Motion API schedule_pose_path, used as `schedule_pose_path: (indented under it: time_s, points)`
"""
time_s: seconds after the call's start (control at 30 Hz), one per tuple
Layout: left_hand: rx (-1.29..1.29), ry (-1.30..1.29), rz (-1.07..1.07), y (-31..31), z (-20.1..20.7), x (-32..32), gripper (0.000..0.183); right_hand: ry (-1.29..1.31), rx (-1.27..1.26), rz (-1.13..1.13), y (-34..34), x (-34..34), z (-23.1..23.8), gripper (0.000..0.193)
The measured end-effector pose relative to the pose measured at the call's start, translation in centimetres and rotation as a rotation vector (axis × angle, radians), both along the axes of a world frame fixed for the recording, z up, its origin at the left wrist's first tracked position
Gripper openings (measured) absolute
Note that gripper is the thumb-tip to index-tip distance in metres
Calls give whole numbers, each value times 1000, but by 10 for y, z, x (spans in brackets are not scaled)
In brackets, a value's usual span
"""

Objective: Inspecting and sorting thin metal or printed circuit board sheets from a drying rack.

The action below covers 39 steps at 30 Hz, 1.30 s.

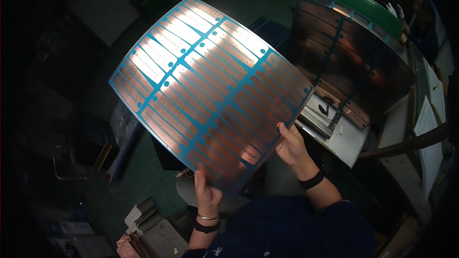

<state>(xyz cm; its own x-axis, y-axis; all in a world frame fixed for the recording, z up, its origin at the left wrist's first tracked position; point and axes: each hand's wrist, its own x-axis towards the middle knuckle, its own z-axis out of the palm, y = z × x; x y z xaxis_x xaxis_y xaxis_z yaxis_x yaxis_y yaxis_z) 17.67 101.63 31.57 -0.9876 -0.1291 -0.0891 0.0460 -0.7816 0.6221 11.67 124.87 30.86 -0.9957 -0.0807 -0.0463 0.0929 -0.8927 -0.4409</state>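
Note:
A large copper circuit board panel (pixel 210 88) with blue strips and dots is held up in front of me, tilted, its far left part shining brightly. My left hand (pixel 206 196) grips its near left edge, with the thumb on the top face and the fingers hidden beneath. My right hand (pixel 290 147) pinches the right edge near the close corner, thumb on top. Both wrists wear black bands, and a silver bracelet (pixel 208 218) sits on the left one. Another copper panel (pixel 354 62), darker, leans at the right, apart from my hands.
Behind the leaning panel stands a green board (pixel 361 7). Below it a white worktop (pixel 346 141) carries a small black object (pixel 324 110). White sheets (pixel 428 134) hang at the far right. Stacked boards (pixel 143 215) lie at the lower left, beside a dark green floor (pixel 160 193).

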Motion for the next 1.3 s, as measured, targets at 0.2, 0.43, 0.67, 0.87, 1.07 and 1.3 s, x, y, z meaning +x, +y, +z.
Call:
schedule_pose_path:
  time_s: [0.2,0.43,0.67,0.87,1.07,1.3]
  points:
    - [-147,-47,69,-42,-2,-5,40,90,-21,11,52,-1,-17,40]
    - [-215,-6,39,-66,10,2,30,183,221,143,86,-16,5,57]
    - [-260,-31,-13,-76,13,9,37,136,440,173,68,-32,14,51]
    - [-250,-25,-54,-94,7,8,53,115,505,191,53,-33,11,43]
    - [249,173,139,-79,-6,-8,61,63,370,119,20,-35,3,38]
    - [179,-25,2,-27,-27,2,25,107,11,235,-45,-23,-9,33]
